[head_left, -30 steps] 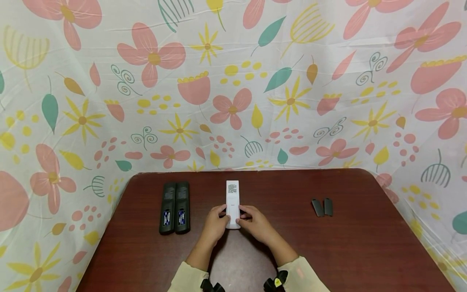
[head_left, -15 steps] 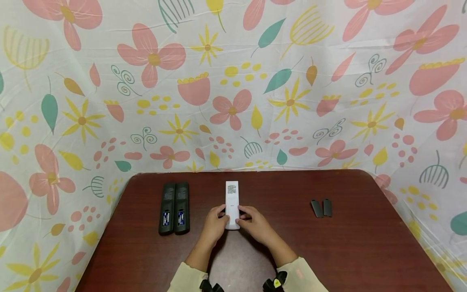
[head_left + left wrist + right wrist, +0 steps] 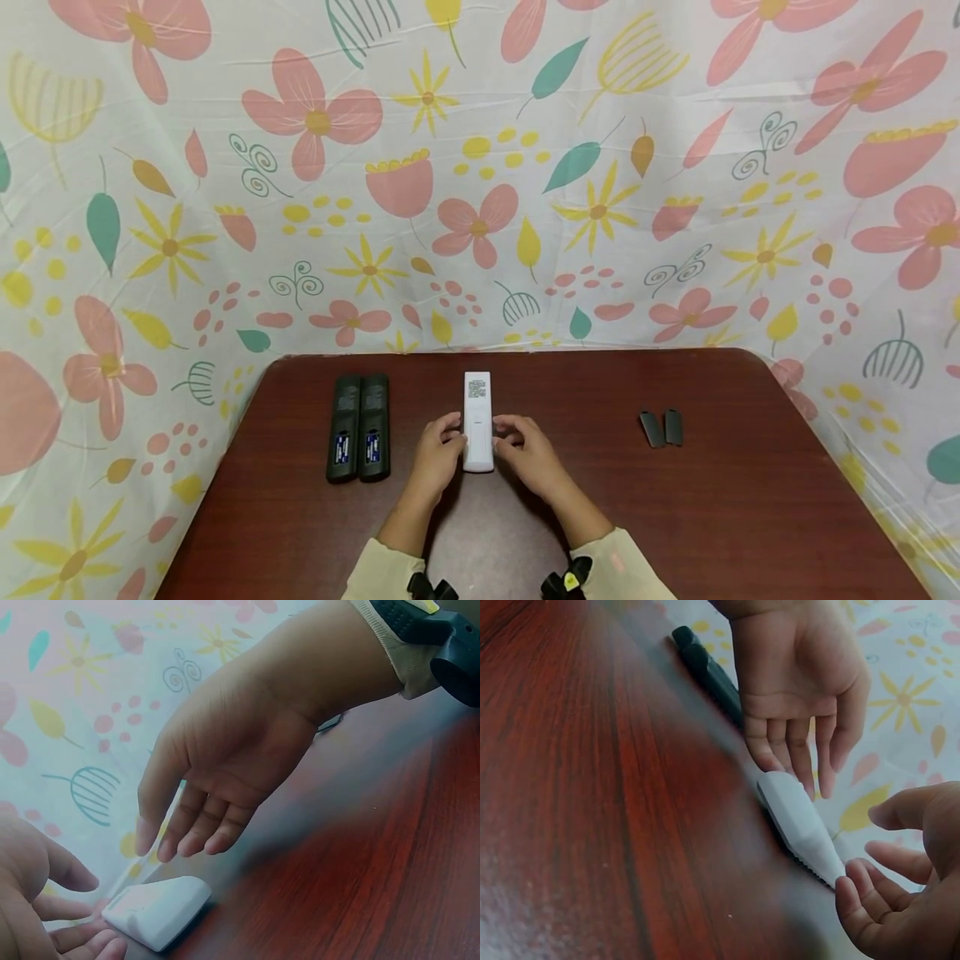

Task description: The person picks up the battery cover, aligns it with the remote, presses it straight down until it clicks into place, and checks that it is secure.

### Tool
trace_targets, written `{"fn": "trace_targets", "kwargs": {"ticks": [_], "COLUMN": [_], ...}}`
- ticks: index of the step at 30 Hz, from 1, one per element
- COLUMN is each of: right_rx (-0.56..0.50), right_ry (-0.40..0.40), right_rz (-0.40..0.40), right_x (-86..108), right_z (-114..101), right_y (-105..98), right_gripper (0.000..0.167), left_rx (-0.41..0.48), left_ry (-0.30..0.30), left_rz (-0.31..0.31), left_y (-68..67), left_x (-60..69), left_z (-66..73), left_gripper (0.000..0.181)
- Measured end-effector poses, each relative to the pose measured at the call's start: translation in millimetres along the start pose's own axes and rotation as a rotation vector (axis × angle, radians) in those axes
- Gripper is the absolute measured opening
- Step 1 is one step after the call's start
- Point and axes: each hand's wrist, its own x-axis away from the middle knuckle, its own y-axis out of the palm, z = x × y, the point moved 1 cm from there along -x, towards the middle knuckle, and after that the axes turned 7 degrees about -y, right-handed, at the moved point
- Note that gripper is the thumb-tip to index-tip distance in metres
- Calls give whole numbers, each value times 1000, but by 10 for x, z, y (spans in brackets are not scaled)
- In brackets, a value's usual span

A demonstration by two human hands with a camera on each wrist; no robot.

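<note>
A white remote control (image 3: 477, 425) lies on the brown table with its printed label at the far end. To its left is my left hand (image 3: 437, 454), fingers loosely bent and thumb near the remote's edge. My right hand (image 3: 531, 457) is on the other side in a similar pose. In the left wrist view, the left hand (image 3: 240, 742) hangs above the white remote (image 3: 161, 907) with nothing in its fingers. The right wrist view has the right hand (image 3: 900, 877) beside the remote's far end (image 3: 817, 847), thumb raised away from it.
Two dark remotes (image 3: 344, 429) lie side by side at the left, their battery compartments uncovered and batteries visible. Two small dark battery covers (image 3: 663, 427) rest on the right of the table (image 3: 720, 517). A flower-patterned cloth (image 3: 480, 167) hangs behind.
Both hands have let go of the white remote and drawn slightly apart, thumbs lifting off its near part. The remote stays in place.
</note>
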Motion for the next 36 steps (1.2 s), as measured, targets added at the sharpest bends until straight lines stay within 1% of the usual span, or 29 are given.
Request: {"fn": "trace_targets", "kwargs": {"ticks": [7,12,16,21,27,30,33,36], "right_rx": [-47,-104,-119,-103,-87,-83,-69,-53], "right_ry": [-6,-9,-26,-45,-23,-22,-24,-27], "right_rz": [38,63,98,130,129,124,127,129], "right_x": [-2,-4,-7,-6,5,3,5,9], "right_z": [-27,-77,-110,-177,-257,-261,-262,-263], "right_y": [-8,-21,-36,-79,-194,-245,-287,-316], "right_gripper": [26,27,27,23,25,26,25,26], "left_rx": [20,11,15,30,44,47,46,44], "left_ry": [4,9,12,3,1,3,20,19], "left_rz": [-9,-11,-3,17,26,28,29,37], "left_y": [-48,-85,-117,-169,-260,-312,-352,-385], "left_x": [27,37,48,61,106,125,132,134], "left_z": [51,85,125,178,192,190,198,213], "left_gripper": [44,43,42,43,43,43,42,41]}}
